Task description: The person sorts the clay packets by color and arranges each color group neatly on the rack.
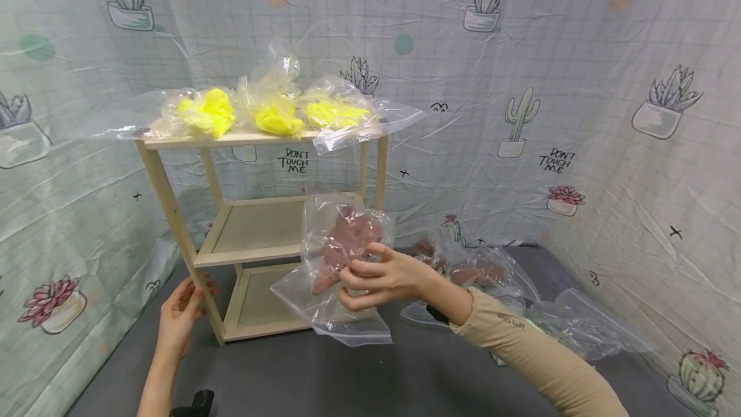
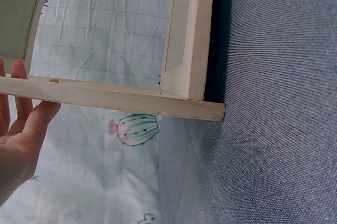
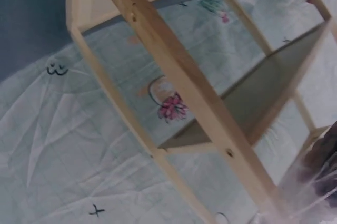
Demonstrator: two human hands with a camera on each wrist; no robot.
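Note:
A three-tier wooden shelf (image 1: 249, 256) stands in the middle of the head view. My left hand (image 1: 181, 314) grips its front left post (image 2: 105, 96), fingers on one side and thumb on the other. In front of the shelf's right side, my right hand (image 1: 384, 278) holds a clear zip bag (image 1: 361, 327) with a reddish-brown lump (image 1: 347, 243) inside, fingers curled at the plastic. At the right wrist view's lower right edge, part of the bag (image 3: 310, 197) shows beside a shelf post (image 3: 184, 76); the right hand itself is out of that view.
Several clear bags with bright yellow lumps (image 1: 214, 113) lie on the top shelf board (image 1: 243, 140), some plastic hanging over its edges. More bags with reddish-brown contents (image 1: 477, 274) lie on the grey table surface (image 1: 347, 385) at right. A patterned cloth (image 1: 440, 147) surrounds the table.

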